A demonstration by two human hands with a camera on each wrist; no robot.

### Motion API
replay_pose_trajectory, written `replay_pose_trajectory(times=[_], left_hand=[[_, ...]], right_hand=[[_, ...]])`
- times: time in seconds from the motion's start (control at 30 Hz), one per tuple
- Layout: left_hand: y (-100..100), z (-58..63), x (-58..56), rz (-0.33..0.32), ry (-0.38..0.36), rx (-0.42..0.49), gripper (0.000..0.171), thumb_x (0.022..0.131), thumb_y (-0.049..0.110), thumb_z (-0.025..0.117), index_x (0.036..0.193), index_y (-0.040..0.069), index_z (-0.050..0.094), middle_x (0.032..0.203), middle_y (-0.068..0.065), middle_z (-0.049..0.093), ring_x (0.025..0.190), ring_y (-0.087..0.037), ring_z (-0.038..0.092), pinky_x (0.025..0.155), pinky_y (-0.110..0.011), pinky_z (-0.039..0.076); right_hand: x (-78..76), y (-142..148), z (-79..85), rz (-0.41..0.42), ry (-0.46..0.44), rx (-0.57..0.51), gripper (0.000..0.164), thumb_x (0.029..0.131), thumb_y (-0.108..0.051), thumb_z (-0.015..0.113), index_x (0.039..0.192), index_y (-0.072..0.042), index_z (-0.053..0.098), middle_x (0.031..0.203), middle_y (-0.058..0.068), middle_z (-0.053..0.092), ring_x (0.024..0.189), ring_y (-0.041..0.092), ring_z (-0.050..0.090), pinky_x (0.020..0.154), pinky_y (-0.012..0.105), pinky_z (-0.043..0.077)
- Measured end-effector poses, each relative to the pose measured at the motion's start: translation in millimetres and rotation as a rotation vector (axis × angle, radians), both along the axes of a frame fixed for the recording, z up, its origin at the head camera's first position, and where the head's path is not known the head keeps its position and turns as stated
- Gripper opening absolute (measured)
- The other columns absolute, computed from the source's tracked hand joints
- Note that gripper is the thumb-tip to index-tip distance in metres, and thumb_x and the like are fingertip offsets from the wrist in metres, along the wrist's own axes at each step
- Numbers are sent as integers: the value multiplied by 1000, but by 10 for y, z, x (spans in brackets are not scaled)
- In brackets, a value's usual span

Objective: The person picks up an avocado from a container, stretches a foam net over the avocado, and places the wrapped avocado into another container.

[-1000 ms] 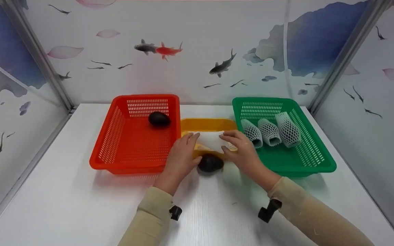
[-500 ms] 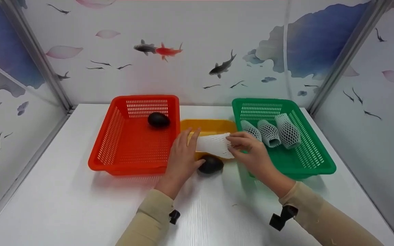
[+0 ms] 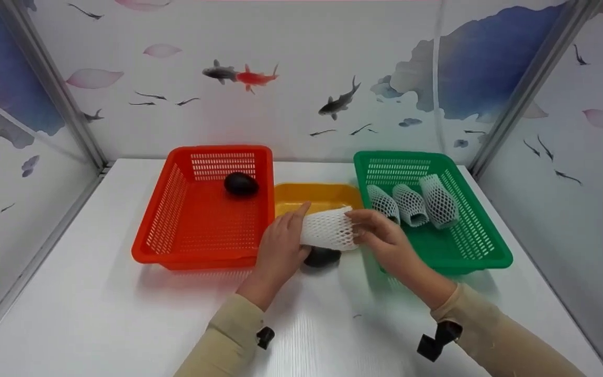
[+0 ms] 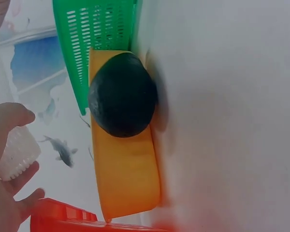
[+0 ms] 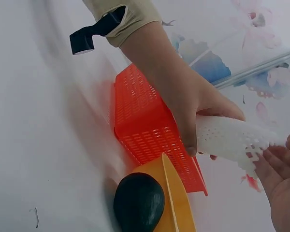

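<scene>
A white foam net sleeve (image 3: 326,229) stretches between both hands, above the front edge of the yellow tray (image 3: 317,193). My left hand (image 3: 280,246) grips its left end, thumb on the near side and fingers on the far side. At the open right end, my right hand (image 3: 385,235) holds the rim; in the right wrist view its fingers (image 5: 275,166) reach to the mesh edge. A dark avocado (image 3: 322,257) lies on the table just below the sleeve, partly hidden by it. The left wrist view shows this avocado (image 4: 123,96) whole, in front of the tray.
A red basket (image 3: 149,251) on the left holds another dark avocado (image 3: 241,184). In the green basket (image 3: 453,256) on the right lie 3 foam net sleeves (image 3: 411,204). Printed panels wall the white table (image 3: 123,314) at back and sides.
The sleeve has come up and toward me from the yellow tray, its mesh spreading wider. My left hand has closed round its left end; my right hand has shifted slightly right with the rim.
</scene>
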State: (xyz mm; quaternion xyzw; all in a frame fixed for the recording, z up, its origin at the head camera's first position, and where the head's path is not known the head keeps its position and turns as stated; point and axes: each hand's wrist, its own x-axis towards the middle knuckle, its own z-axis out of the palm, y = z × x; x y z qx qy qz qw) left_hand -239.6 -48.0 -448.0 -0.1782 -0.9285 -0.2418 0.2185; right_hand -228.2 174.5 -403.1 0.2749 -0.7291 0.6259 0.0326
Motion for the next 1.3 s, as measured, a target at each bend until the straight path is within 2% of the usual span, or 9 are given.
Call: replay_pose_trajectory(times=[0.1, 0.2, 0.3, 0.43, 0.63, 0.8, 1.0, 1.17, 1.3], left_hand=[[-2, 29, 42, -37, -53, 35, 80, 80, 17, 81, 146, 16, 36, 130, -7, 55, 114, -24, 53, 102, -45, 43], [-18, 58, 80, -80, -50, 30, 73, 80, 14, 80, 142, 14, 41, 128, -7, 56, 112, -25, 54, 101, -44, 44], [-44, 98, 107, -115, -9, -2, 65, 81, 11, 78, 137, 11, 47, 124, -8, 58, 109, -25, 56, 98, -43, 46], [-68, 158, 135, -140, -11, -48, 60, 83, 15, 77, 136, 12, 49, 122, -7, 56, 107, -23, 55, 95, -39, 48], [-71, 230, 203, -171, -131, -40, 65, 83, 18, 79, 139, 15, 46, 126, -5, 53, 112, -21, 50, 99, -41, 46], [-68, 274, 222, -177, -167, -13, 66, 82, 21, 80, 139, 16, 46, 126, -4, 53, 113, -20, 50, 100, -44, 45], [-62, 283, 203, -184, -177, -3, 71, 83, 25, 79, 143, 16, 41, 130, -5, 53, 116, -21, 50, 100, -44, 45], [-61, 226, 195, -170, -193, -17, 71, 85, 25, 77, 145, 15, 40, 131, -5, 54, 115, -22, 53, 99, -43, 45], [-25, 225, 187, -135, -258, 30, 68, 87, 26, 75, 144, 14, 39, 132, -6, 54, 109, -22, 56, 97, -44, 47]], right_hand=[[24, 3, -9, -15, 16, -6, 23, 92, 16, 48, 115, 12, 50, 109, 19, 61, 97, 15, 61, 80, 25, 53], [51, -2, 11, -34, 36, 12, 23, 86, 21, 57, 104, 11, 48, 100, 20, 63, 93, 16, 64, 80, 26, 54], [71, -7, 41, -44, 82, 109, 25, 81, 18, 66, 98, 6, 50, 99, 17, 64, 93, 18, 65, 82, 28, 55], [82, 4, 44, -50, 231, 289, 27, 81, 8, 74, 96, 0, 52, 97, 8, 62, 94, 19, 62, 85, 34, 54], [107, 53, 6, 10, 326, 424, 33, 89, -4, 69, 109, -3, 43, 106, 7, 54, 106, 26, 60, 92, 46, 50], [118, 93, -4, -14, 344, 563, 46, 93, -17, 67, 124, -4, 35, 122, 16, 52, 114, 33, 57, 95, 52, 46], [60, 110, -13, -67, 371, 552, 77, 87, -11, 74, 144, -4, 22, 122, 23, 59, 107, 30, 62, 90, 46, 51], [38, 119, -58, -192, 510, 618, 79, 80, -15, 82, 143, -4, 37, 131, 19, 53, 112, 31, 57, 93, 44, 50], [-24, 126, -86, -289, 734, 674, 77, 71, -23, 89, 135, -7, 49, 139, 20, 43, 123, 36, 46, 103, 50, 41]])
